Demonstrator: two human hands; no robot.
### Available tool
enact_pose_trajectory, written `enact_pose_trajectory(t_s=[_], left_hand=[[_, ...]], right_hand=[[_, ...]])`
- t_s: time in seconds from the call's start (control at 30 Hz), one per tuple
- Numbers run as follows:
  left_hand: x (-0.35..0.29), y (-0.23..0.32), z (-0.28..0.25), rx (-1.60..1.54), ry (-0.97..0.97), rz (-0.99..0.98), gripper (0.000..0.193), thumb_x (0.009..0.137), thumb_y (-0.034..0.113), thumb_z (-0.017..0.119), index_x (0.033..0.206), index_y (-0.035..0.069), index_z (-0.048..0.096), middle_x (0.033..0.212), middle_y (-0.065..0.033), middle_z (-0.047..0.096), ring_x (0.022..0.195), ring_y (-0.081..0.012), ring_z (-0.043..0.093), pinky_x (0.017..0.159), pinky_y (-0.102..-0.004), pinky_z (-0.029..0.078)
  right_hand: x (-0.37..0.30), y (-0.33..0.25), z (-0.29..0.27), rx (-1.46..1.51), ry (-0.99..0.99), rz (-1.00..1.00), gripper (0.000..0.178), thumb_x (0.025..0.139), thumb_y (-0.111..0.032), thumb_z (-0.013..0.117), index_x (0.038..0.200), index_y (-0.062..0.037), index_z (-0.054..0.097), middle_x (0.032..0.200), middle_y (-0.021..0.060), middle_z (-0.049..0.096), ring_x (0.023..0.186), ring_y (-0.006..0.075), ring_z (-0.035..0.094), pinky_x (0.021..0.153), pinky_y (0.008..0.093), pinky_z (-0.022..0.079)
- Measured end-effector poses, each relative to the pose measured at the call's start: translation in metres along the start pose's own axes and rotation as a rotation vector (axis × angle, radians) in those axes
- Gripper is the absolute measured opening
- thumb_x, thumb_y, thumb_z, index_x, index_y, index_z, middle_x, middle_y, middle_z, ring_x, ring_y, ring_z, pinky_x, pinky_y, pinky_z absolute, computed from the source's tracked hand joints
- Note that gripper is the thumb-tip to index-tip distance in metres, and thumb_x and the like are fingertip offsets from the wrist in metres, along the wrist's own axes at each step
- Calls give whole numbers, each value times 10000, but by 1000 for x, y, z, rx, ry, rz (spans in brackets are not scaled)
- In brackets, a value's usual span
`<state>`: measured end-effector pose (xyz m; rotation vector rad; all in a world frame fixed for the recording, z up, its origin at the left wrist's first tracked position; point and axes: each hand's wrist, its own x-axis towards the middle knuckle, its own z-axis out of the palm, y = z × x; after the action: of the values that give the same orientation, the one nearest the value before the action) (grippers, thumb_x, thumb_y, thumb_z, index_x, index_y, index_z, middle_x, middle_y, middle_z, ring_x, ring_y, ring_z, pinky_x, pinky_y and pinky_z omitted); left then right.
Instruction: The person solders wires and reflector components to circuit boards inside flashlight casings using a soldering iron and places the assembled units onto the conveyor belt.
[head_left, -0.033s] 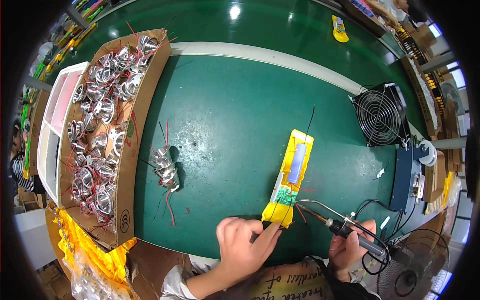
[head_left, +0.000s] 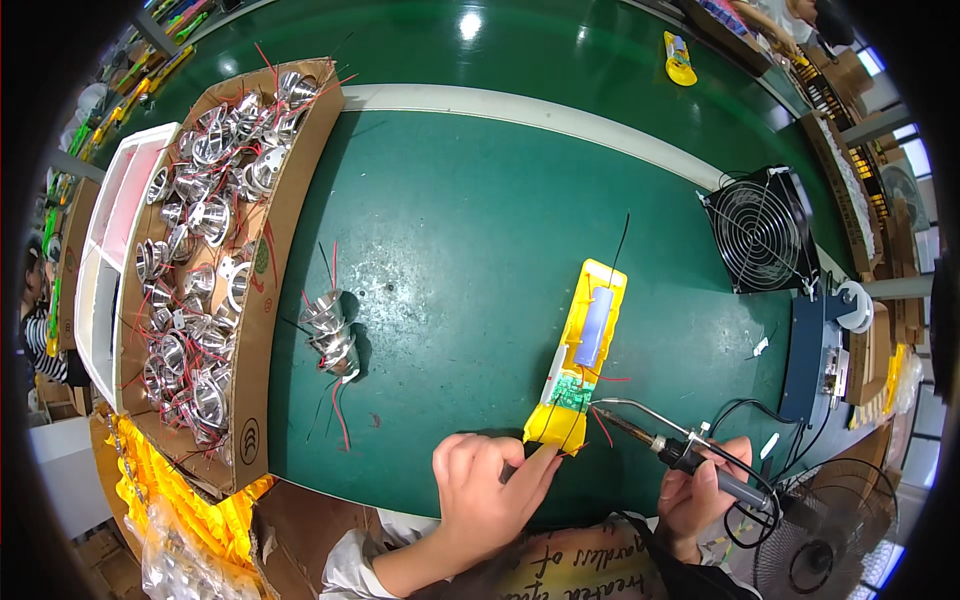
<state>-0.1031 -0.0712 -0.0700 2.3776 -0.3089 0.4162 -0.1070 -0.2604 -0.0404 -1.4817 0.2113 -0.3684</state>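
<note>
The yellow plastic housing (head_left: 592,272) lies lengthwise on the green bench, holding a blue cylindrical battery (head_left: 594,328) and a small green circuit board (head_left: 572,392). Thin red and black wires stick out around it. My left hand (head_left: 485,490) is closed on its near end, where a dark part shows between the fingers. In my right hand (head_left: 705,490) is a soldering iron (head_left: 683,458), held like a pen. Its tip points left toward the wires beside the board, with a thin metal tube (head_left: 640,407) running alongside. Whether the tip touches anything I cannot tell.
A cardboard box (head_left: 290,240) full of silver reflector cups with wires stands at left. Several stacked reflector cups (head_left: 330,335) lie on the bench. At right are a black square fan (head_left: 762,232) and a blue-grey unit (head_left: 808,350) with cables. Another yellow housing (head_left: 679,62) lies farther off.
</note>
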Motion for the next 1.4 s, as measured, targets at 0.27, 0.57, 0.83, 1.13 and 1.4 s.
enact_pose_trajectory(t_s=[0.27,0.57,0.83,1.13,1.4], left_hand=[[0,-3,0,-95,-11,-84,220,598,170,734,796,158,640,715,26,386,708,-155,406,687,-331,312],[3,-1,4,-115,51,-101,197,561,131,742,740,157,665,682,5,356,653,-174,385,613,-309,306],[13,8,15,-98,166,-276,171,548,76,717,678,141,627,686,-8,349,630,-168,359,578,-286,284],[8,5,17,-137,234,-230,181,531,60,720,669,135,629,677,0,339,600,-154,347,545,-274,274],[9,4,18,-160,214,-230,177,527,57,722,667,125,640,647,8,342,593,-149,348,531,-265,274]], right_hand=[[13,-5,0,-9,-12,28,271,790,-185,566,806,-28,346,567,57,443,356,83,407,332,187,354],[30,-4,-2,-24,-66,17,234,807,-161,529,773,-59,321,543,17,418,322,48,352,288,151,279],[30,-3,7,31,-31,131,261,793,-171,553,763,-62,317,523,19,432,325,35,362,291,138,297],[25,2,10,16,-30,94,262,786,-175,554,771,-41,330,496,30,449,319,39,358,300,139,300],[27,1,4,21,-67,134,241,779,-159,551,792,-20,355,509,60,453,331,79,392,327,180,331]])
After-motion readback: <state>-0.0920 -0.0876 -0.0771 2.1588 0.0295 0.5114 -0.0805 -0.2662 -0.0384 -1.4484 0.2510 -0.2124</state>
